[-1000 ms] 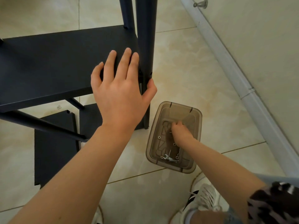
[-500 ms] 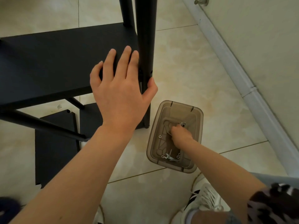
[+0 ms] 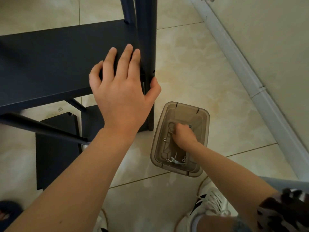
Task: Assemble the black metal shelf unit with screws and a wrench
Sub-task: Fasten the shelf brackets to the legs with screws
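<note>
— Two hands, one head view. Where's the shelf point(image 3: 50, 61)?

— Up off the floor point(image 3: 192, 64), a black sheet meeting a post point(image 3: 147, 39) at its near right corner. The left hand point(image 3: 120, 91) lies flat on that corner, fingers straight, thumb against the post's right side. It grips nothing; it looks to be pinning shelf to post.

— How will it handle?

— Stiff steel, I'd judge. Each piece is probably light enough, but the frame looks awkward and wobbly until bolted. The paint looks smooth, so a flat palm may slide. Best to hold right at the joint, by the holes in the post.

— And the right hand point(image 3: 183, 134)?

— Down in a brown tub point(image 3: 187, 106) on the floor, just beside the post's foot, fingers curled under. Whether it has pinched a screw I cannot tell; the knuckles hide it.

— The wrench point(image 3: 172, 159)?

— Small, lying at the tub's near end among a few nuts point(image 3: 164, 139). Tiny, hard, slippery bits, likely a fingertip job.

— What else is hidden?

— The joint itself is under the left hand. The frame cuts off the post's top and the shelf's left end. A spare panel point(image 3: 55, 148) lies on the floor below, partly under the shelf.
</note>
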Demonstrator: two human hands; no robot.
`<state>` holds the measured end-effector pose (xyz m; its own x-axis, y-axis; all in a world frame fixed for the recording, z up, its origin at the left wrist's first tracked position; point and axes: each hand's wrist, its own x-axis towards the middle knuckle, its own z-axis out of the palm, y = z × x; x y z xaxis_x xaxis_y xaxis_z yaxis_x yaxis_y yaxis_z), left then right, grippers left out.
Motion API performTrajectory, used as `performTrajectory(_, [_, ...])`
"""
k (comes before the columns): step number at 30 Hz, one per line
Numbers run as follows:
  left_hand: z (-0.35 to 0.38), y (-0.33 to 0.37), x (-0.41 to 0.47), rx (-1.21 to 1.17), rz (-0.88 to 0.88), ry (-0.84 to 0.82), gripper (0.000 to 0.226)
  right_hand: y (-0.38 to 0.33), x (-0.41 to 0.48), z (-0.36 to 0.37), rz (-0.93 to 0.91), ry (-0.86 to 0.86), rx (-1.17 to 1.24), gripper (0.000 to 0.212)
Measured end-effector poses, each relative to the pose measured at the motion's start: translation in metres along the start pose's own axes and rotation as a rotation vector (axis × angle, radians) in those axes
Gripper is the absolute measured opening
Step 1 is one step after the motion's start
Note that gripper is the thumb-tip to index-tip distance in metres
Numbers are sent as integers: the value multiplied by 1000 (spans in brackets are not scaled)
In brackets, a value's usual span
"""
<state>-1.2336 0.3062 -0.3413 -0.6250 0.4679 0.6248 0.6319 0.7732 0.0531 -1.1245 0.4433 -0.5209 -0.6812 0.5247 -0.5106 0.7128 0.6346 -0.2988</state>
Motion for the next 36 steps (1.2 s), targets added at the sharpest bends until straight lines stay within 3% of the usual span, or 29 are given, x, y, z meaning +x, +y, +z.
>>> performTrajectory(16, [-2,0,0,10,11,-19,58,-6,-5,-20,0,-92,-137,11])
performTrajectory(21, [-2,0,0,-12,5,-12,57,-30,-2,-54,-90,-194,-246,30])
performTrajectory(27, [-3,1,-2,-28,-5,-28,57,-58,-19,-110,-275,-266,-386,14])
performTrajectory(36, [-7,1,-1,-44,-4,-35,56,-57,-93,-190,-400,-84,191,14])
